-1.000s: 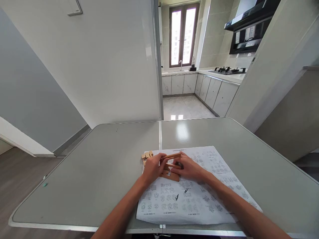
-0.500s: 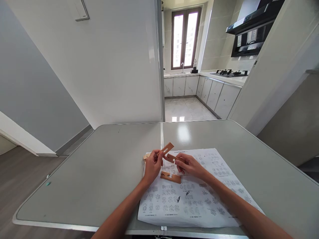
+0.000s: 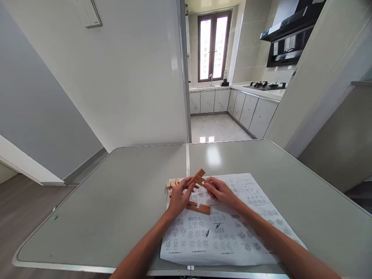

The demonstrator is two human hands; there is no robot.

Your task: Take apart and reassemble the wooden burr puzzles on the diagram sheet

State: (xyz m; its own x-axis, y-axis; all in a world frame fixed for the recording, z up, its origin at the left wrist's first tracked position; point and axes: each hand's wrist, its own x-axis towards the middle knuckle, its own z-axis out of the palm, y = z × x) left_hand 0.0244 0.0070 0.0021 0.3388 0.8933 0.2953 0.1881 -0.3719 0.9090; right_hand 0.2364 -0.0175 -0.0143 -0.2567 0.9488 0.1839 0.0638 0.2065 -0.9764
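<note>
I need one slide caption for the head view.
Left hand and right hand each hold a wooden piece over a printed sheet bearing a notched block.

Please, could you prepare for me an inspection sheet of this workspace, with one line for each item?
Surface: gray table with a center seam; printed paper sheet lies toward its near edge.
Job's things: notched wooden piece lies on the paper; lighter wooden blocks sit by its upper-left corner.
Clutter: small green object near the table's left edge, too small to identify.
Hands: left hand and right hand each hold a flat wooden piece; these overlap in view, whether joined cannot be told.
Cables: nothing seen.
Surroundings: kitchen beyond, with window, gas cooktop and range hood.
</note>
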